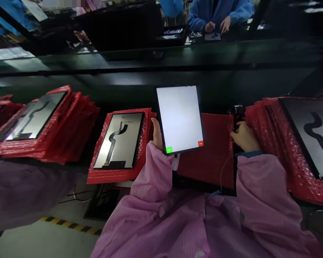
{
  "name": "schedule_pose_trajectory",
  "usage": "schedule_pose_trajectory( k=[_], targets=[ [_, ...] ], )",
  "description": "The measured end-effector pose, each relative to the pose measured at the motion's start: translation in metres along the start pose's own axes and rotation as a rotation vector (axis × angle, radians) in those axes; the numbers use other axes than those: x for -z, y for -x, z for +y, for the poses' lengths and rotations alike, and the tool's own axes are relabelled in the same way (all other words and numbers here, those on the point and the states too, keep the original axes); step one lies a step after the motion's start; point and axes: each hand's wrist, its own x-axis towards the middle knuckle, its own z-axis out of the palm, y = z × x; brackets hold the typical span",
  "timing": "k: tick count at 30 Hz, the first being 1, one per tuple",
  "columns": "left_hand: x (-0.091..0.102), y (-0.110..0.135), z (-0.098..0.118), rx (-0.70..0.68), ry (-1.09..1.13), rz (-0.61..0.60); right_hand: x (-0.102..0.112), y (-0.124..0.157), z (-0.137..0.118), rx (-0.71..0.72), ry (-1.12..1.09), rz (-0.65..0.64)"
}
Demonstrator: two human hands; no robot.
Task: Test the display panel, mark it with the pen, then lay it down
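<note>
My left hand (157,134) is closed on the left edge of a lit display panel (180,118), thumb in sight and the other fingers hidden behind it. The panel glows plain white, with a green box at its lower left corner and a red one at its lower right. It is held tilted above a red mat (210,157). At the mat's right edge, my right hand (244,138) has its fingers curled and closed; whatever they grip is hidden. A blue band circles that wrist, and a thin cord runs down near it.
Left of the mat, a display panel (121,139) with a dark ribbon cable lies on red bubble bags. Similar stacks stand at far left (70,132) and right (271,143). A small dark metallic object (236,109) sits behind my right hand. Across the bench a person in blue (220,16) works.
</note>
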Motion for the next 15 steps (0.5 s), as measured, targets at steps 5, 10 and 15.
schedule_pose_trajectory(
  k=[5, 10, 15],
  targets=[
    [0.009, 0.001, 0.001, 0.021, 0.067, 0.013, 0.007, 0.007, -0.007, 0.014, 0.015, 0.153],
    [0.003, 0.001, 0.004, -0.021, 0.107, 0.096, 0.009, 0.009, -0.013, 0.017, -0.260, 0.261],
    [0.002, -0.001, 0.005, -0.042, 0.134, 0.160, -0.010, -0.003, -0.005, 0.086, -0.473, 0.107]
  ],
)
